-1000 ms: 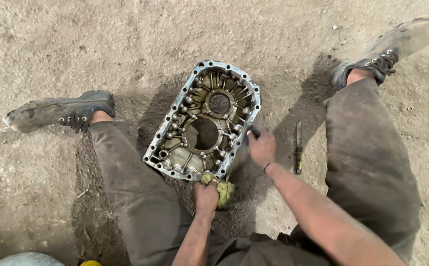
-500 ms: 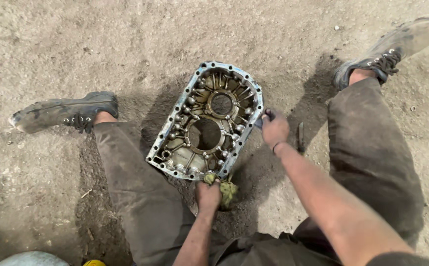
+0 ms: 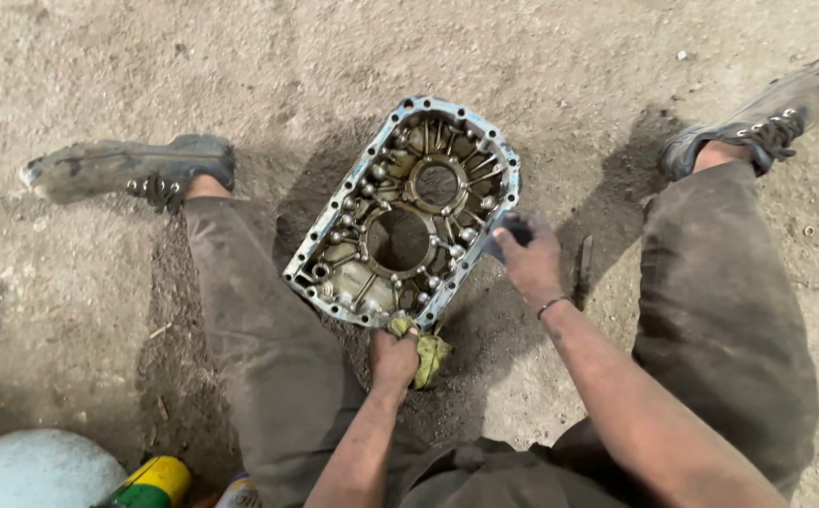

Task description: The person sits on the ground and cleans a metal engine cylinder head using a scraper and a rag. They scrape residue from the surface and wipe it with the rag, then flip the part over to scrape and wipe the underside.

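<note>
Dirt floor [image 3: 193,85] underfoot, dusty and bare. Metal casing [image 3: 408,212] lying between spread legs, open ribbed side up. Left hand [image 3: 393,357] at casing's 6 o'clock edge, closed around yellow rag [image 3: 431,353]. Right hand [image 3: 529,256] at 3 o'clock rim, gripping small dark object [image 3: 513,229]. Thin tool [image 3: 584,268] just beyond.

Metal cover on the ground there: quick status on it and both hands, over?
Left hand grips yellow rag at the cover's near edge. Right hand holds a small dark tool at its right rim. Cover lies open-side up on dirt between the legs. Nothing obstructing.
</note>
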